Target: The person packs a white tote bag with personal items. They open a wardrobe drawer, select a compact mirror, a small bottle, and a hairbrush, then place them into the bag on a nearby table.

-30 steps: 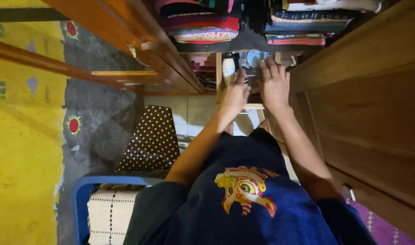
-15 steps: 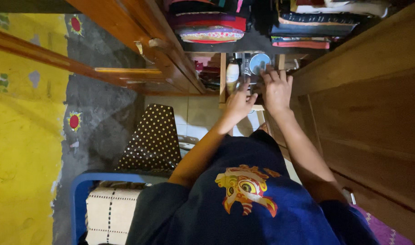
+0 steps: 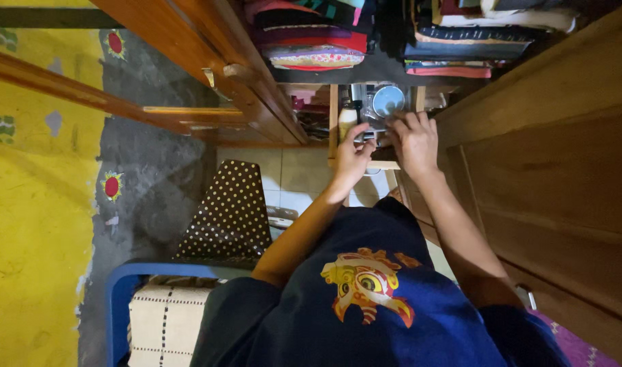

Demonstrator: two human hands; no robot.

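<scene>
Both hands rummage in the drawer (image 3: 365, 160) at upper centre.
Left hand (image 3: 352, 158) and right hand (image 3: 414, 141), fingers curled, pinch a small dark item; next, lift it clear of the bottle (image 3: 348, 117).

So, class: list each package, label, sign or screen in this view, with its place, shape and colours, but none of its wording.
White bottle: upright at the left of the open wooden drawer, beside the left hand; slim, cream-white body, dark cap; any label is too small to tell.
Round container: at the drawer's back, above the right hand; circular, pale blue-grey top.
No signs or screens show.
</scene>
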